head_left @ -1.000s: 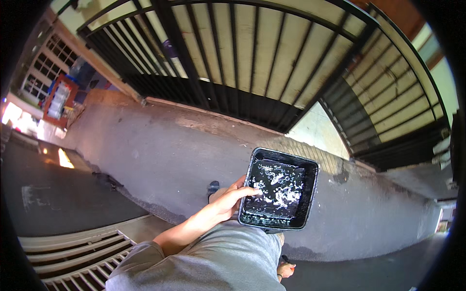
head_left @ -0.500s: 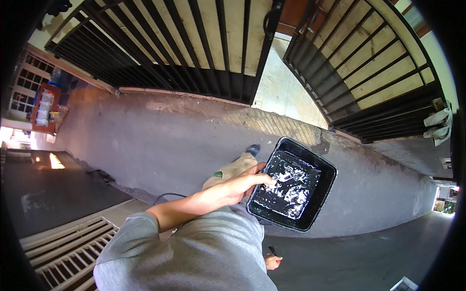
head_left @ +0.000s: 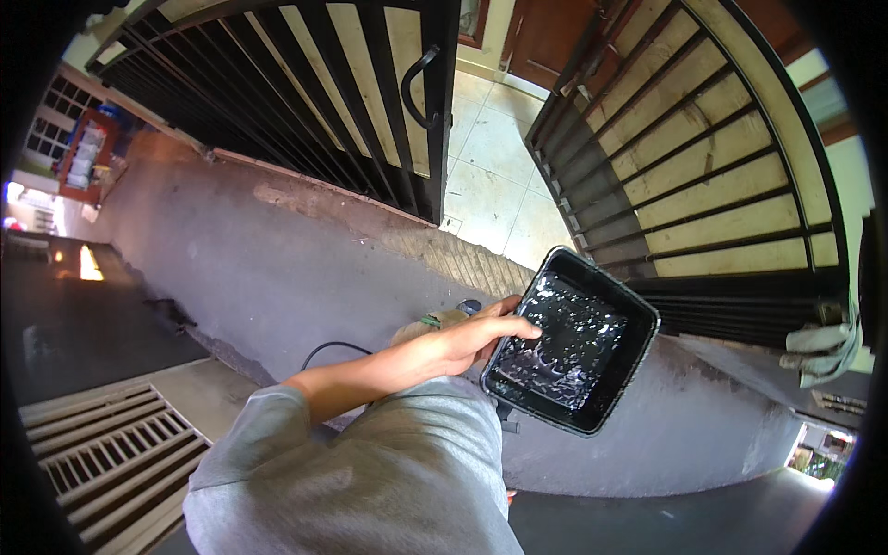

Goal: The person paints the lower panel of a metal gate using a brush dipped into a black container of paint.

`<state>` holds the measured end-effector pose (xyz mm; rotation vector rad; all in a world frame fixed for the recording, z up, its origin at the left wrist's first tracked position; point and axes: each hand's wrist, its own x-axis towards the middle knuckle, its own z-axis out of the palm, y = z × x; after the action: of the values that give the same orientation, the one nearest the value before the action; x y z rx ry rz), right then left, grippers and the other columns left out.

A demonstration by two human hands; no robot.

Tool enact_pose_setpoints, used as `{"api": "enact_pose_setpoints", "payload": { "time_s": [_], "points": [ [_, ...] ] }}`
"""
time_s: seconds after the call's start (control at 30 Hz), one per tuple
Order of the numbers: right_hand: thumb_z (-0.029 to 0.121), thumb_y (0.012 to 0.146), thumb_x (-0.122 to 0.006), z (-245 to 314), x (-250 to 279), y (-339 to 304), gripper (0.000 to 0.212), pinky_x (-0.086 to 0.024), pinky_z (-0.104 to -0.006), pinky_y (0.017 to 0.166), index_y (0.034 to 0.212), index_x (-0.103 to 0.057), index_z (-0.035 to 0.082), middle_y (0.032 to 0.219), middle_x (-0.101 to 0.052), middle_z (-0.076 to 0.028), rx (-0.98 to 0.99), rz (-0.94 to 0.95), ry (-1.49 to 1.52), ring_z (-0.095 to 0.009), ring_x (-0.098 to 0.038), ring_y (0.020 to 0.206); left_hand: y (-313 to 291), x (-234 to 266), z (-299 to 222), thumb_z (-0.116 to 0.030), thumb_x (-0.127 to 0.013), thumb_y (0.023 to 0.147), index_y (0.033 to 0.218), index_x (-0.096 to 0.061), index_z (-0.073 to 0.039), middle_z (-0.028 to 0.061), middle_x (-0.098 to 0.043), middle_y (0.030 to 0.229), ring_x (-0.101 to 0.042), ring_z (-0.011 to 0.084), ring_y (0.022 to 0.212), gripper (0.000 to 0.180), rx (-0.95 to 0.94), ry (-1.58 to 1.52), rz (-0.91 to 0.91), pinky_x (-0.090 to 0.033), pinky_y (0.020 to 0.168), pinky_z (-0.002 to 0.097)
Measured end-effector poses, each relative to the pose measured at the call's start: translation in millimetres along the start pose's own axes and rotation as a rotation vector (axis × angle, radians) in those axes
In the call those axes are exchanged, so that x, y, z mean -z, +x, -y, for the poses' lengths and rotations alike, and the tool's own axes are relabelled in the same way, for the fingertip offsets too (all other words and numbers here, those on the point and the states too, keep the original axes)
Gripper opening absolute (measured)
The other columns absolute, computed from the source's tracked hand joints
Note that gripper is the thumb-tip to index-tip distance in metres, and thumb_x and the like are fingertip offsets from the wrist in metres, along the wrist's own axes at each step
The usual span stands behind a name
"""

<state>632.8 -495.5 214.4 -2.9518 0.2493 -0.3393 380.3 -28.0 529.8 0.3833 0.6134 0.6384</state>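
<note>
My left hand [head_left: 472, 340] grips the near-left rim of a black square plastic tub [head_left: 641, 347], thumb inside and fingers beneath the rim. The tub is tilted, and its wet, dark inside shines with scattered white glints; I cannot tell what the wet stuff is. Below the tub, at the edge of my grey shirt, only a small reddish sliver shows where my right hand was; its fingers are hidden. Under my left arm a bent leg in beige trousers and a dark shoe [head_left: 470, 305] show.
Ahead stand two black barred gate leaves [head_left: 421, 157], [head_left: 703, 157], parted around a tiled floor [head_left: 490, 203]. A ribbed concrete ramp [head_left: 453, 259] lies before them. Gloves [head_left: 823, 347] hang at the right leaf. A slatted metal grate [head_left: 111, 462] is at left; a dark cable [head_left: 333, 346] curves nearby.
The view has shifted, and the tub sits slightly farther right and higher in it. The glints inside the tub have changed. My right hand, which held a small dark tool, has slipped almost wholly from sight.
</note>
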Motion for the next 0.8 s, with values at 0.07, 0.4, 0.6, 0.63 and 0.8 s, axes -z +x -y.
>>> {"api": "enact_pose_setpoints", "payload": {
  "time_s": [0.07,0.4,0.6,0.63,0.8],
  "points": [
    [0.055,0.106,-0.051,49.1,-16.7,43.3,0.064,-0.058,-0.0486,0.059,0.107,-0.076,-0.004,0.082,-0.075,-0.023,0.113,-0.033,0.053,-0.036,-0.071,0.058,27.3,-15.2,-22.7,-0.017,-0.070,0.093,0.152,-0.043,-0.006,0.0105,-0.066,0.132,-0.068,0.0195,0.118,0.066,0.067,-0.015,0.004,-0.056,0.104,0.0382],
    [0.049,0.110,-0.049,335.2,-48.9,142.7,0.062,-0.058,-0.0478,0.060,0.100,-0.072,-0.008,0.086,-0.074,-0.022,0.410,0.498,0.336,-0.037,-0.074,0.069,94.6,-47.5,-46.0,-0.015,-0.072,0.092,0.149,-0.047,-0.009,0.0058,-0.066,0.129,-0.066,0.0180,0.119,0.062,-0.234,-0.139,-0.278,-0.055,0.103,0.0377],
    [0.040,0.111,-0.055,522.0,-72.7,193.7,0.050,-0.051,-0.0426,0.053,0.096,-0.070,-0.006,0.081,-0.071,-0.016,0.954,0.476,0.832,-0.020,-0.058,0.060,132.6,-85.5,-32.2,-0.017,-0.071,0.092,0.132,-0.063,-0.002,0.0116,-0.074,0.118,-0.074,0.0225,0.106,0.044,-0.385,-0.344,-0.454,-0.060,0.095,0.0407],
    [0.038,0.111,-0.056,566.2,-33.8,183.6,0.046,-0.050,-0.0335,0.053,0.106,-0.072,-0.004,0.085,-0.073,-0.012,0.891,0.619,0.877,-0.015,-0.059,0.065,139.6,-88.3,-27.3,-0.019,-0.070,0.093,0.128,-0.065,0.000,0.0132,-0.075,0.114,-0.075,0.0243,0.102,0.040,-0.429,-0.371,-0.501,-0.061,0.094,0.0417],
    [0.040,0.115,-0.047,739.8,82.4,185.4,0.046,-0.052,-0.0239,0.058,0.130,-0.064,0.000,0.096,-0.075,-0.009,0.912,0.969,1.225,-0.010,-0.063,0.066,172.0,-99.7,-23.8,-0.027,-0.062,0.095,0.124,-0.066,0.002,0.0164,-0.076,0.111,-0.075,0.0284,0.100,0.041,-0.491,-0.437,-0.573,-0.061,0.094,0.0437]
  ]
}}
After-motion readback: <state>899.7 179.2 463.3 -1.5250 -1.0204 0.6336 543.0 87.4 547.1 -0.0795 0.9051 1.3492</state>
